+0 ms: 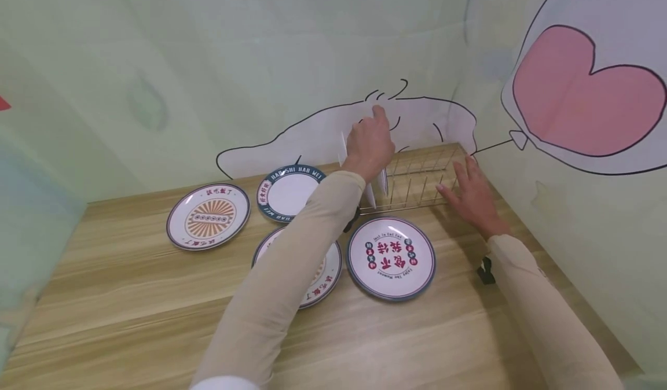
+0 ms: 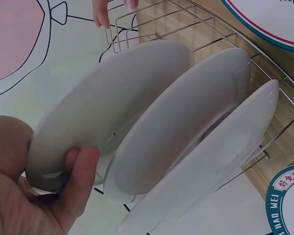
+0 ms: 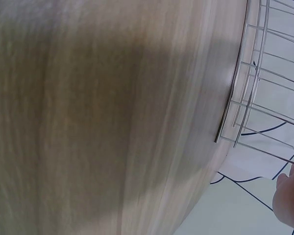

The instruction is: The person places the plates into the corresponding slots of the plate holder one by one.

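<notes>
My left hand (image 1: pixel 371 144) pinches a white plate (image 2: pixel 112 98) by its rim, thumb on one face. This plate stands on edge in a wire dish rack (image 1: pixel 417 179). Beside it in the left wrist view, a second plate (image 2: pixel 186 122) and a third plate (image 2: pixel 220 161) lean in the rack at a similar tilt. At the rack's far right end is my right hand (image 1: pixel 476 199), fingers extended and fingertips right at the end wires. Only part of this hand (image 3: pixel 290 196) shows at the edge of the right wrist view.
Flat on the wooden table (image 1: pixel 130 297) lie a sunburst plate (image 1: pixel 208 216), a green-rimmed plate (image 1: pixel 289 193), another printed plate (image 1: pixel 325 274) partly under my left sleeve, and a plate with red characters (image 1: pixel 391 258). A cartoon-printed wall (image 1: pixel 208 60) rises behind the rack.
</notes>
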